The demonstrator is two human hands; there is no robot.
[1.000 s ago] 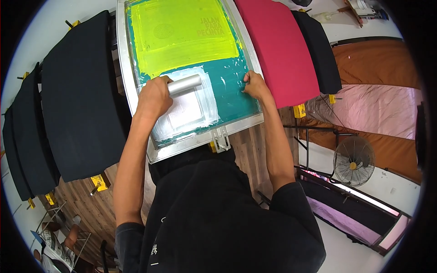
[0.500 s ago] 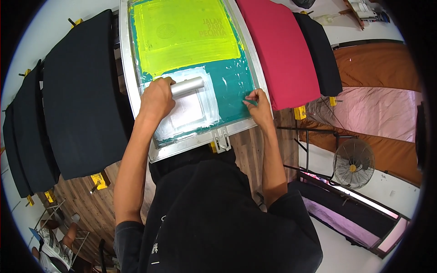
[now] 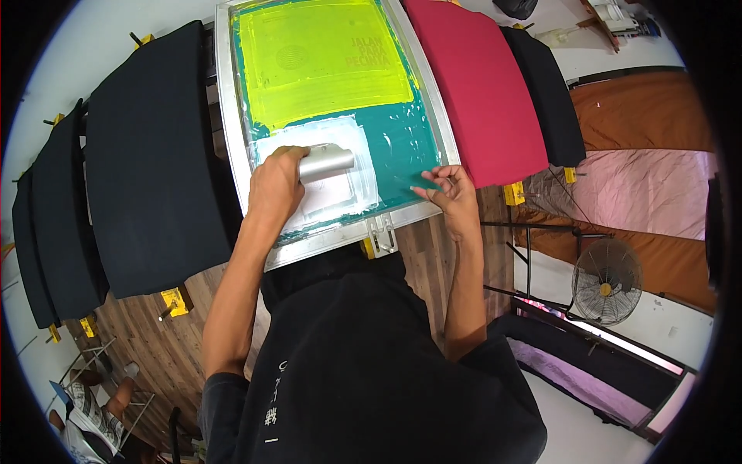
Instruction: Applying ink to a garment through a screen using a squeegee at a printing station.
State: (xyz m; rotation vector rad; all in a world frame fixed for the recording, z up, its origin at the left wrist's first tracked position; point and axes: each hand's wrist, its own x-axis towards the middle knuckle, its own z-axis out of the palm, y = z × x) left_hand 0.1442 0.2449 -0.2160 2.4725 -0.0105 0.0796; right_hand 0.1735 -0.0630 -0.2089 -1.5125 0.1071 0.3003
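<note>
My left hand (image 3: 278, 185) is wrapped round the silver metal handle of a squeegee (image 3: 328, 161). The squeegee lies over a patch of white ink (image 3: 363, 182) smeared on the near left part of a teal mesh screen (image 3: 398, 158). An aluminium frame (image 3: 237, 147) surrounds the mesh. Toward the far end, a yellow-green coated area (image 3: 325, 69) covers the mesh. Over the frame's near right corner my right hand (image 3: 457, 203) hovers with bent fingers apart and nothing visible in them. A metal clamp (image 3: 382, 234) sits at the frame's near edge.
Platens with black shirts (image 3: 151, 162) stand at left, one with a red shirt (image 3: 479, 93) at right, beside another black one (image 3: 545, 93). A fan (image 3: 607, 282) stands at right, near brown and pink cloth (image 3: 649, 185). Another person (image 3: 97, 410) is at lower left.
My left hand and the squeegee have shifted slightly toward me. My right hand has drawn slightly nearer and its fingers have spread. The whole view has shifted a little.
</note>
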